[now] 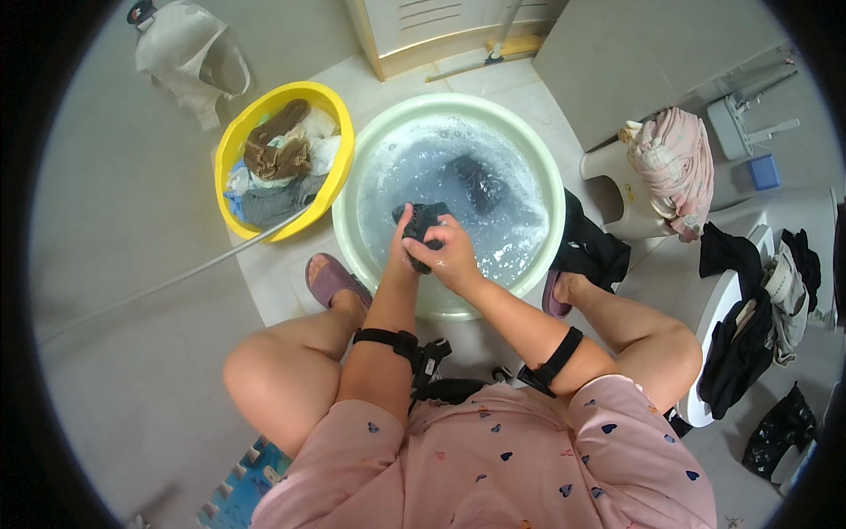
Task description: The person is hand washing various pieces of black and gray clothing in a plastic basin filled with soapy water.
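Observation:
A bunched dark grey cloth (422,228) is held between my two hands above the near side of a pale green round basin (555,218). My left hand (401,244) grips it from the left, thumb or finger upright along its edge. From the right, my right hand (453,254) closes its fingers over the same cloth. Soapy bluish water (396,172) with suds fills the basin. Another dark garment (477,182) lies partly sunk in the water, beyond my hands.
Left of the basin stands a yellow tub (340,185) of mixed laundry. To the right are black fabric (591,244) on the floor, a white stool (598,165) bearing pink cloth (674,165), and dark clothes (737,350) over a white rim. A thin pole (198,268) crosses at left.

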{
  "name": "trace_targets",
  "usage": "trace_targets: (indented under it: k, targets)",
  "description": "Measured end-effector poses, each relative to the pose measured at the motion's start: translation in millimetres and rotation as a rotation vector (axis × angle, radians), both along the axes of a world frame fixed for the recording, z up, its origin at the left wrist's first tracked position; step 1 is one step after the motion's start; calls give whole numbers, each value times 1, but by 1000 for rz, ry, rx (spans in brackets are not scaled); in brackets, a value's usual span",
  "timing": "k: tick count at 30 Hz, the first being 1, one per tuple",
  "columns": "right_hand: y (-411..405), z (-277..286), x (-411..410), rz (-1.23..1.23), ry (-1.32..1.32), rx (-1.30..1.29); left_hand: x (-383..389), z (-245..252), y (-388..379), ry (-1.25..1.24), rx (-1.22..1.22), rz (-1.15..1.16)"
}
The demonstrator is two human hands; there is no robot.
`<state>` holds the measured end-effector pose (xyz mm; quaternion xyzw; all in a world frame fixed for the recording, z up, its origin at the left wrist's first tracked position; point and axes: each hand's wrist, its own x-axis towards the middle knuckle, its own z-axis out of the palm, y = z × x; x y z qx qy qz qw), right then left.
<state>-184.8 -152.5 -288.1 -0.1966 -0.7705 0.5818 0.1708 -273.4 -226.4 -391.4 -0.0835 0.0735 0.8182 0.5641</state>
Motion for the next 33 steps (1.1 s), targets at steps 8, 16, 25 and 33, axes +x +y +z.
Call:
trace_targets:
  k: [8, 16, 25, 33]
  targets:
    - [45, -54, 8, -475, -269, 384, 31, 51, 29, 117, -693, -19]
    - [71, -38, 48, -295, -647, 603, 20, 15, -11, 979, -1483, 200]
    - [55, -71, 35, 83, -703, 892, 38, -27, -8, 1284, -1577, 208]
    - [73, -70, 47, 99, -585, 89, 25, 4, 2, 9, -672, -64]
